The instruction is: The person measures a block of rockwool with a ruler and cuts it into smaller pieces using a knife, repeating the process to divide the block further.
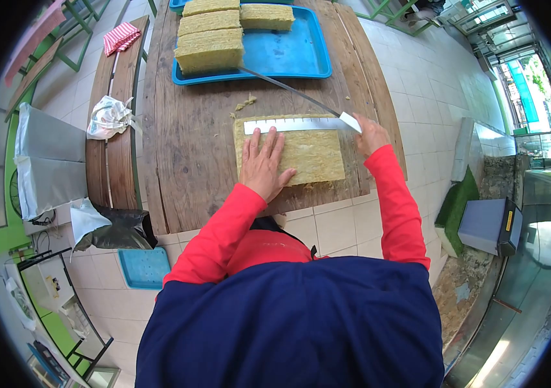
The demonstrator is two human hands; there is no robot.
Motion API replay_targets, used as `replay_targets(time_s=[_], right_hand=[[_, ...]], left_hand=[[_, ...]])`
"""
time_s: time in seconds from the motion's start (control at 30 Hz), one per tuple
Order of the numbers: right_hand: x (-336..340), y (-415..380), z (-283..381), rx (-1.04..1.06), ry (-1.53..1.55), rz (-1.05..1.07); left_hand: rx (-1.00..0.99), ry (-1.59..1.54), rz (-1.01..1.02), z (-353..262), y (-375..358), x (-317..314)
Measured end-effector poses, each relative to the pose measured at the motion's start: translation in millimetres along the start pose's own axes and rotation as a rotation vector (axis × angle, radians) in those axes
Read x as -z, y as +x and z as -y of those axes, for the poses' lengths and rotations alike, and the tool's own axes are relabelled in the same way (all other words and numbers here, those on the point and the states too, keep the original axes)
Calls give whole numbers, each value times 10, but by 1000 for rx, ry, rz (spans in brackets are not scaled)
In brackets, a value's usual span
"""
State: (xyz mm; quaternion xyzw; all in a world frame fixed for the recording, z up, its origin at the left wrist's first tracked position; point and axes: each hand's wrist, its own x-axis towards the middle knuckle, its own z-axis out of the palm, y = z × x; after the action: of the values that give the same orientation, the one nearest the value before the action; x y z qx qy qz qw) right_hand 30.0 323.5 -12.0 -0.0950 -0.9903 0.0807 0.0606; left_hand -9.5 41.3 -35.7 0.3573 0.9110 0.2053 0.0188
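Observation:
A yellowish fibrous slab, like mineral wool, lies flat on the wooden table. Across its far part rests a flat metal ruler with dark marks along its edge. My left hand lies with fingers spread on the slab, its fingertips touching the ruler's left end. In my right hand is the white handle of a long-bladed knife. The thin blade points up and left, above the ruler, its tip near the blue tray. Small yellow crumbs lie beyond the slab.
Several thick yellow blocks sit in the blue tray at the table's far side. To the left, a wooden bench bears a white plastic bag and a striped cloth. Another blue tray is on the tiled floor.

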Motion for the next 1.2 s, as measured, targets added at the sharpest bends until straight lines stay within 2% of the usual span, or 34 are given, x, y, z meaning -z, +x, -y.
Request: replay_targets(time_s=[0.03,0.27,0.33,0.57,0.67,0.83,0.93,0.97,1.03,1.07,1.13,1.2], right_hand=[[-24,36,-62,-29,-56,60],[-180,97,-222,-13,25,110],[-266,110,-285,92,67,-6],[-269,87,-292,161,250,-121],[-209,104,-225,195,271,-100],[-192,135,-170,177,244,-36],[-232,154,-176,182,234,-5],[-231,148,-170,178,234,-1],[-198,148,-135,192,218,3],[-195,151,-128,187,215,1],[-183,143,-111,151,209,24],[-162,121,-67,126,201,25]], left_hand=[[-1,-3,0,0,0,-3],[7,-25,-13,8,-10,-8],[-5,0,-45,-5,-20,3],[29,-33,-129,12,-73,-38],[145,-33,-217,-15,-135,-17],[231,3,-303,63,-201,-88],[240,-177,-493,157,-197,-78],[241,-179,-488,188,-195,-63],[387,-380,-581,265,-167,-29],[383,-383,-579,312,-137,-37],[542,-786,-606,420,-84,-75],[580,-815,-551,516,-48,-86]])
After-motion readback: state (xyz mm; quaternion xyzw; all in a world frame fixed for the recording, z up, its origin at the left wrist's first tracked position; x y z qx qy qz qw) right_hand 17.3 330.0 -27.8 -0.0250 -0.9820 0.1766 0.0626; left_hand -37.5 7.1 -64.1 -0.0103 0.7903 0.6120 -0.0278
